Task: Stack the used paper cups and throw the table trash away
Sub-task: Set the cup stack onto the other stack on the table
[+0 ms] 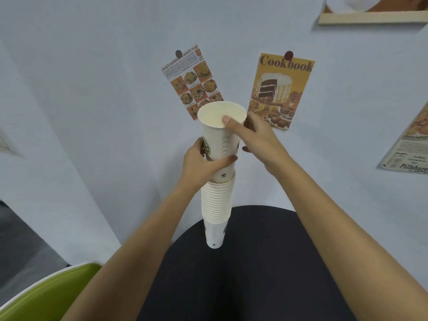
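Observation:
A tall stack of white paper cups (216, 206) with green logos stands on the round dark table (266, 262). The top cup (221, 126) sticks up well above the rims of the others and is empty inside. My left hand (200, 162) grips the lower part of that top cup, thumb across its front. My right hand (254, 137) holds the same cup near its rim, with the thumb over the rim edge and the fingers behind it.
A pale blue wall stands right behind the table, with a food card (192, 82), a Cookbook card (281, 89) and a Pillsbury sheet (410, 144) pinned to it. A green chair (46, 295) sits at the lower left. A wooden-framed board (372, 17) hangs top right.

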A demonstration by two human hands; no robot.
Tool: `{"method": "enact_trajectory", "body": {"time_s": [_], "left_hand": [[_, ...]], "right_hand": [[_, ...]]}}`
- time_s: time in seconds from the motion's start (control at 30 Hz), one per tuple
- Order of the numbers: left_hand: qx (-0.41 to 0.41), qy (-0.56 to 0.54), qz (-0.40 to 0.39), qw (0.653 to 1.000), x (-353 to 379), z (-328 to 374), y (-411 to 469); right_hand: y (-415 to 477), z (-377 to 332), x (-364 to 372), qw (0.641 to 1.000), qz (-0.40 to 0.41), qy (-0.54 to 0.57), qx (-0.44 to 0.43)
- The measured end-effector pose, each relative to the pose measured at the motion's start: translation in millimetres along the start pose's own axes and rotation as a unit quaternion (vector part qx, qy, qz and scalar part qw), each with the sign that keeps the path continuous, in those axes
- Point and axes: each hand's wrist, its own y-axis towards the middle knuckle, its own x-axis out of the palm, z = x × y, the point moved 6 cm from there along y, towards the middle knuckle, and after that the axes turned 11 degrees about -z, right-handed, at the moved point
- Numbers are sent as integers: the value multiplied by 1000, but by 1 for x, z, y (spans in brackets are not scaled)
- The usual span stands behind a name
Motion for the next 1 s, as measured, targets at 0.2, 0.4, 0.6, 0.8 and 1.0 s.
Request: {"method": "enact_trajectory", "body": {"time_s": [0.2,0.4,0.6,0.8,1.0], "left_hand": [[-65,24,-29,997,6,-40,-1],[-47,-47,-27,997,7,-46,-4],[-58,-70,-44,995,13,-48,-7],[-48,-51,-33,997,17,-70,-8],[-48,-31,-44,997,19,-77,-6]], "right_hand": [[12,42,19,998,-12,14,57],[12,86,29,996,-19,-23,85],[5,108,39,998,-5,-12,65],[0,126,54,997,15,-22,68],[2,134,59,996,3,-11,84]]}}
